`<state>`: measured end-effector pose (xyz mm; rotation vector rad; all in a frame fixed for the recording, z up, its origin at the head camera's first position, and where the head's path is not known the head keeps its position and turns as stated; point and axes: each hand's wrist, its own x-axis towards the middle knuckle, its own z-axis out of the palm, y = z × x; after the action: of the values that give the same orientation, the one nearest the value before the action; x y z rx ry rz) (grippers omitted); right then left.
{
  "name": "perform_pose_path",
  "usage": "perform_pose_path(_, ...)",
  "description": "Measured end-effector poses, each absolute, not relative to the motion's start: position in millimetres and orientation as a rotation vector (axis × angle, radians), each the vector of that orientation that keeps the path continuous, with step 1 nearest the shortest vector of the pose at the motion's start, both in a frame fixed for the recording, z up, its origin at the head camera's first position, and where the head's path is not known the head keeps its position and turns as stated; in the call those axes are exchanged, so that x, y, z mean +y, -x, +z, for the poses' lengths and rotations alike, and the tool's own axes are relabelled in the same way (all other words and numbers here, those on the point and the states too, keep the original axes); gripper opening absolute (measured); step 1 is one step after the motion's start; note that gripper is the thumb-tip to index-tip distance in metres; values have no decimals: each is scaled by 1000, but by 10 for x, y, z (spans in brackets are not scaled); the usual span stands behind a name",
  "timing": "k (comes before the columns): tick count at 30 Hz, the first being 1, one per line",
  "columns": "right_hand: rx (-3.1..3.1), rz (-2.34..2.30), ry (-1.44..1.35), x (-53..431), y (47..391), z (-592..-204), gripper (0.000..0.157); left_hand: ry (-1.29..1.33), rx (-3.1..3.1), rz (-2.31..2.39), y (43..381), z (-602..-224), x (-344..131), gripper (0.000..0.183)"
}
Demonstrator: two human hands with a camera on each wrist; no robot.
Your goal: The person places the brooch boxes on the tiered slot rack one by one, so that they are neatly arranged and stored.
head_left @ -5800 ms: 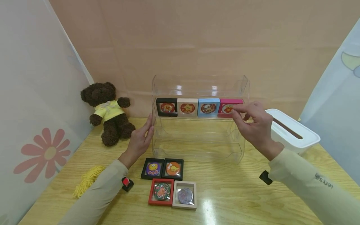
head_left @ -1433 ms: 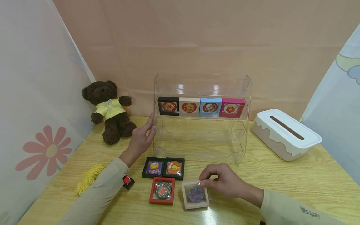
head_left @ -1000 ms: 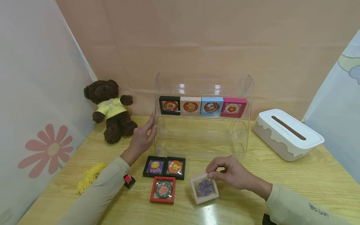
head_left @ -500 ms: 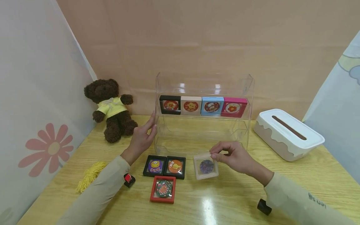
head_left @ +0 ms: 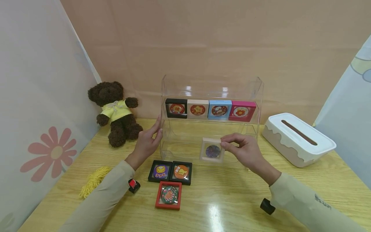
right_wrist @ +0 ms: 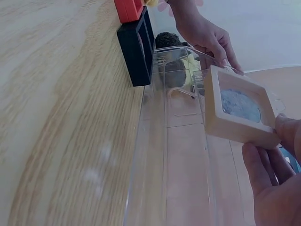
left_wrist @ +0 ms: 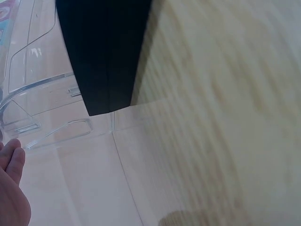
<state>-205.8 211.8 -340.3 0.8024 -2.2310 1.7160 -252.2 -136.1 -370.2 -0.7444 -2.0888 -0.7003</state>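
My right hand (head_left: 246, 151) pinches a beige square display frame (head_left: 213, 151) by its upper right corner; a purplish-grey round badge shows through its window. The frame is held tilted in front of the lower tiers of a clear acrylic rack (head_left: 179, 151). In the right wrist view, thumb and fingers grip one end of the beige frame (right_wrist: 240, 106). My left hand (head_left: 146, 143) rests with straight fingers against the rack's left side. On an upper tier stand a black frame (head_left: 176, 108), a beige one (head_left: 197, 109), a blue one (head_left: 220, 110) and a pink one (head_left: 242, 111).
Two black frames (head_left: 170, 172) and a red frame (head_left: 168, 195) lie on the table before the rack. A brown teddy bear (head_left: 116, 112) sits at the back left, yellow yarn (head_left: 95, 182) near the left forearm. A white tissue box (head_left: 298, 138) stands right of the rack.
My right hand left the pink frame on the tier, took the beige badge frame from the table and raised it towards the rack's lower tiers. My left hand stayed at the rack's side.
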Motion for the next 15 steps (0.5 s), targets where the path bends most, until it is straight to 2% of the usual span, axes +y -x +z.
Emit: perform_pose_path(15,-2165,1630,-672,1938,2190,-3264,8,738,-2094,-692,2501,-3679,-1353,48)
